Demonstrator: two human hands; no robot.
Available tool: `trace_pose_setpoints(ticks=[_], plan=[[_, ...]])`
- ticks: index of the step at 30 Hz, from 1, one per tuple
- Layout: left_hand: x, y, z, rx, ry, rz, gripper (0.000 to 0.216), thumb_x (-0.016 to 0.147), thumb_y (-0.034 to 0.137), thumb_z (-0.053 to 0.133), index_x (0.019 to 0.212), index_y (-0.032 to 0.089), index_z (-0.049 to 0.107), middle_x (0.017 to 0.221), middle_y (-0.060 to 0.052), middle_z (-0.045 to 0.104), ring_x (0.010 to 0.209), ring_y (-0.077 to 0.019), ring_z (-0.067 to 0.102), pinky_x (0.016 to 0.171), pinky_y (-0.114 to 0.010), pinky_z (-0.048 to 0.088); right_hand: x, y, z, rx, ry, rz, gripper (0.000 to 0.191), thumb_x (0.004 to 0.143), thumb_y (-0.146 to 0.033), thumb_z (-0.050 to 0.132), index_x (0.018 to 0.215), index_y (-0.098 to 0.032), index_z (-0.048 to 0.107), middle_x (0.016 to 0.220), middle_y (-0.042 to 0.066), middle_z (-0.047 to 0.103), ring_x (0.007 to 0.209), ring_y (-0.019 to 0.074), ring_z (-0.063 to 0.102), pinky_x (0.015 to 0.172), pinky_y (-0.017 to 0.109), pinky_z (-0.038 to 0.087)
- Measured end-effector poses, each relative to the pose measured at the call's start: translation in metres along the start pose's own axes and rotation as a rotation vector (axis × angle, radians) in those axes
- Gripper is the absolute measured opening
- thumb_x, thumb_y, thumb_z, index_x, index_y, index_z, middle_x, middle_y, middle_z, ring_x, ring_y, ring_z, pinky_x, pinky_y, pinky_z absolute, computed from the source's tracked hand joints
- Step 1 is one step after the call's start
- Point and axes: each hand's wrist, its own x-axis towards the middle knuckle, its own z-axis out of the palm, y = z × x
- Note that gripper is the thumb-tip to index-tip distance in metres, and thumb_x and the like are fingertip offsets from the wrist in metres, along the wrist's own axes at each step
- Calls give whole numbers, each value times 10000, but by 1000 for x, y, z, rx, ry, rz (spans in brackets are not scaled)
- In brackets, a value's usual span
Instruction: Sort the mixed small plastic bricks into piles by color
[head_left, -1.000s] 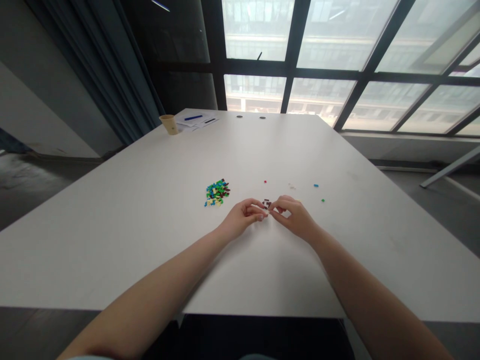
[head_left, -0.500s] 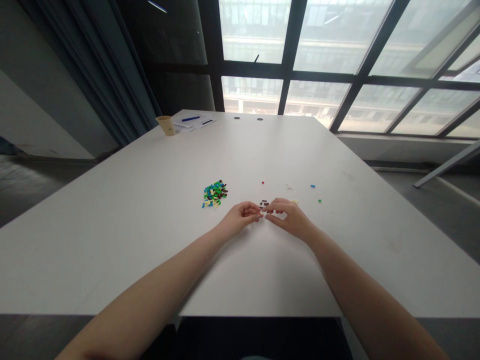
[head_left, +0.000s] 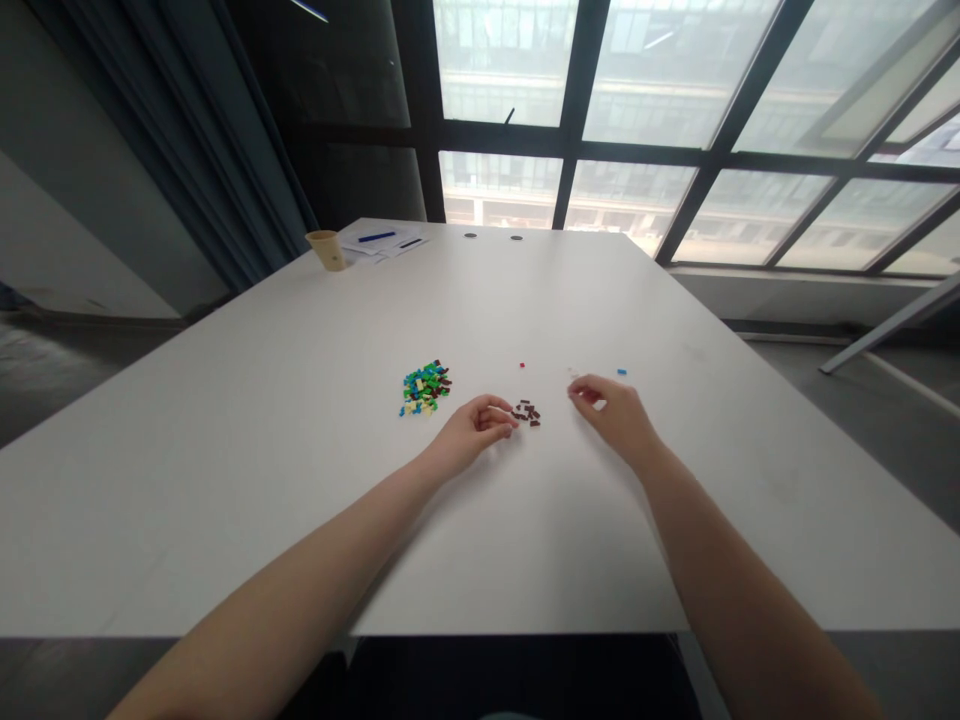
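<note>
My left hand (head_left: 480, 424) rests at the left edge of a small group of dark brown toy bricks (head_left: 530, 413). Its fingers are loosely curved, with the thumb a little apart from them and no brick visible in it. To the right of the brown bricks is my right hand (head_left: 611, 408), thumb and index finger brought together in a pinch. Whatever lies between those fingertips is too small to make out. Just beyond them are some white pieces (head_left: 573, 372), partly covered by the hand.
A mixed pile of green, blue, yellow and brown bricks (head_left: 425, 388) lies to the left. One red brick (head_left: 522, 365) and one blue brick (head_left: 622, 372) lie farther back. A paper cup (head_left: 327, 252) and papers with pens (head_left: 382, 243) stand at the table's far left.
My right hand has moved right, away from my left hand and the brown bricks, which now show fully. It now covers the yellow and green pieces. My left hand has hardly moved.
</note>
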Motion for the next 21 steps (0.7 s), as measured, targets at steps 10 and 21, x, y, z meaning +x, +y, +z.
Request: trace_pose_setpoints(ticks=[10,21], plan=[[2,0,-6,20,42,16,381,579,306,733,880,158,552,786,-34,666,745,-140,610,703,-273,444,-1,47,-3,-372,-176,390,132,696,-175,566,764,-205,675,732,27,659,660,130,552,628,242,386],[6,2,-10,22,65,45,375,552,302,735,846,159,549,736,-16,642,676,-119,588,674,-263,450,-1,54,1,-387,-212,331,150,707,-225,614,827,-240,702,764,8,569,662,110,490,660,238,364]])
